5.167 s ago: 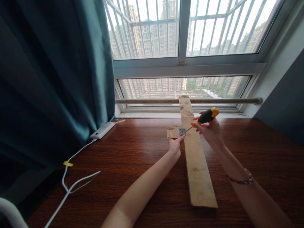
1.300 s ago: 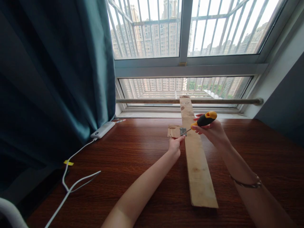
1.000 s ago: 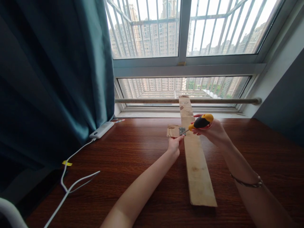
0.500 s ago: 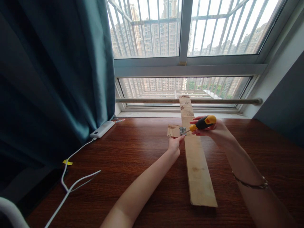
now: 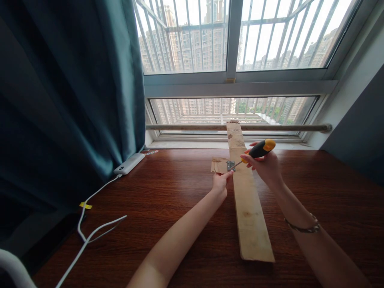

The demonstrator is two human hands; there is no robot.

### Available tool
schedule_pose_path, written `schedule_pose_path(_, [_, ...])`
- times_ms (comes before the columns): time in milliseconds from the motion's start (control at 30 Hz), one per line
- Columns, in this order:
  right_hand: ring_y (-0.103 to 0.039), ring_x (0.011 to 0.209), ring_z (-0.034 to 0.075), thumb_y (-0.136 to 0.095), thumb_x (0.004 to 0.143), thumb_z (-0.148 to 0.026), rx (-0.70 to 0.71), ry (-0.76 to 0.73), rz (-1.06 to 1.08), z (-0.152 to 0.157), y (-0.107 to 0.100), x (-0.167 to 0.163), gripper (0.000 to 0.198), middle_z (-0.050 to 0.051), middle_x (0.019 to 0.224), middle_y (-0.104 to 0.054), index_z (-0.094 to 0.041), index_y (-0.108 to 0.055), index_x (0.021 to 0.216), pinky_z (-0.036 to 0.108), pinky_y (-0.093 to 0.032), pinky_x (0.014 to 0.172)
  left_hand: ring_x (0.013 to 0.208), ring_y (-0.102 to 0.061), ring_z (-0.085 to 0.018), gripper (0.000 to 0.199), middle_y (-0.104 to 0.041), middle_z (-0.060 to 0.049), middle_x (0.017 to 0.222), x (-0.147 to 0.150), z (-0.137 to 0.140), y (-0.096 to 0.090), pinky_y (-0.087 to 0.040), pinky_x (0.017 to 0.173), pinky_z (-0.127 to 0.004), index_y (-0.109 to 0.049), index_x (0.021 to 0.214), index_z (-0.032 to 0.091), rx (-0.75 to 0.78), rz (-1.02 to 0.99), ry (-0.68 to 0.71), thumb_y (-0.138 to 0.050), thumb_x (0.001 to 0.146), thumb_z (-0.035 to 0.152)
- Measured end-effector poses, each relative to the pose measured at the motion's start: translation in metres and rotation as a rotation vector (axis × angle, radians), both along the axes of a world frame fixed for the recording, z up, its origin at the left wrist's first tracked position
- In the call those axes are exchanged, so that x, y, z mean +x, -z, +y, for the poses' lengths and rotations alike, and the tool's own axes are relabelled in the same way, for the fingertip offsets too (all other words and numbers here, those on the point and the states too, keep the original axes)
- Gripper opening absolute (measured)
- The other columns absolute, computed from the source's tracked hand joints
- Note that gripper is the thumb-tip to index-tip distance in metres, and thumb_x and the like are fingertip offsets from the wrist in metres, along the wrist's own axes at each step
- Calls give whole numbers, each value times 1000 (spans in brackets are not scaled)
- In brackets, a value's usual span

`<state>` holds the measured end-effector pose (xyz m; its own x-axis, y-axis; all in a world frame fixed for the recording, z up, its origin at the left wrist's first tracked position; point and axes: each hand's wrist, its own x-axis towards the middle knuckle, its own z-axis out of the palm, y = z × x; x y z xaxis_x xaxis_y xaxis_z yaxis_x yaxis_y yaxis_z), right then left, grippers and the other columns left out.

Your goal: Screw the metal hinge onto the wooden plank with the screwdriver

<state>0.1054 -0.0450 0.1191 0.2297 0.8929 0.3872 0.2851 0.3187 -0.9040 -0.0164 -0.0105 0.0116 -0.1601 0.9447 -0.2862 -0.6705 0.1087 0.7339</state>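
My right hand (image 5: 265,166) is closed around a screwdriver (image 5: 261,149) with a black and yellow handle. The thin shaft slants down left to a small metal hinge (image 5: 231,165). That hinge lies across the joint between a long pale wooden board (image 5: 250,216) and a short wooden piece (image 5: 219,165) on its left. At the hinge's near edge, close to the screwdriver's tip, my left hand (image 5: 220,184) has its fingers pinched together. Whatever sits between those fingers is too small to make out.
The boards lie on a dark red-brown wooden table (image 5: 168,224); the long one reaches toward a metal rail (image 5: 192,127) at the window. To the left are a white power bank (image 5: 129,163), a white cable (image 5: 87,240) with a yellow tag, and a blue curtain (image 5: 99,80).
My right hand has shifted its grip on the screwdriver, and its wrist and forearm have swung left. The handle now stands slightly higher and steeper. My left hand stays at the hinge.
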Motion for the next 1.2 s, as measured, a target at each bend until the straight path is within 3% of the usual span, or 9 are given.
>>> schedule_pose_path(100, [-66,57,18,-84,51,-43,-118,-315,106,-5,-13,10,71,9,96,-71,-18,-55,112,27,-52,49,79,-67,-15,33,-71,-5,80,0,-1,-1,-53,81,-26,-66,81,13,9,-1,-2,-73,56,-7])
schedule_pose_path(200, [-69,66,21,-83,52,-41,-190,-447,122,-8,-19,20,62,10,97,-71,-16,-61,104,33,-56,61,79,-68,-15,31,-70,-5,78,0,-1,-2,-53,81,-27,-65,78,13,5,3,-8,-74,56,-7])
schedule_pose_path(267, [-69,67,24,-82,52,-44,-160,-378,36,-5,-16,23,51,10,89,-72,-14,-66,91,35,-56,61,79,-68,-15,30,-70,-4,78,0,-2,-4,-53,80,-26,-65,77,13,-3,1,-7,-73,56,-7])
schedule_pose_path(400, [-67,59,26,-79,55,-50,11,8,-293,4,-2,19,38,7,60,-68,-16,-65,63,33,-53,52,76,-68,-14,30,-70,-4,77,0,-5,-7,-54,77,-25,-65,77,13,-16,-21,-4,-72,56,-8])
schedule_pose_path(500, [-64,52,23,-77,58,-50,48,102,-280,4,0,12,39,5,57,-66,-16,-66,73,29,-49,46,73,-67,-12,29,-70,-4,76,0,-5,-9,-54,76,-24,-65,77,13,-26,-28,1,-69,59,-9])
schedule_pose_path(633, [-63,52,15,-81,56,-41,-34,-267,0,-5,-11,10,63,10,103,-69,-20,-58,111,27,-51,44,74,-67,-12,29,-71,-4,78,0,-5,-9,-53,77,-22,-65,78,13,-22,-20,0,-67,60,-10])
schedule_pose_path(800, [-69,76,23,-83,54,-32,-212,-540,166,-11,-21,22,49,11,104,-69,-14,-67,96,38,-59,71,76,-67,-14,29,-70,-5,79,0,-3,-5,-53,78,-24,-65,78,13,-3,-10,10,-70,58,-8])
schedule_pose_path(967, [-69,67,25,-87,45,-38,-190,-353,173,-5,-16,18,47,9,83,-73,-13,-69,81,39,-60,66,76,-67,-14,28,-70,-5,80,1,-2,-3,-53,81,-26,-65,79,12,8,-22,5,-69,59,-8])
schedule_pose_path(1200, [-66,52,27,-75,57,-57,90,277,-185,4,8,-3,42,5,55,-66,-18,-62,68,38,-53,55,82,-68,-15,28,-71,-5,81,1,-5,-7,-52,83,-26,-64,79,13,-7,-13,-4,-70,60,-7])
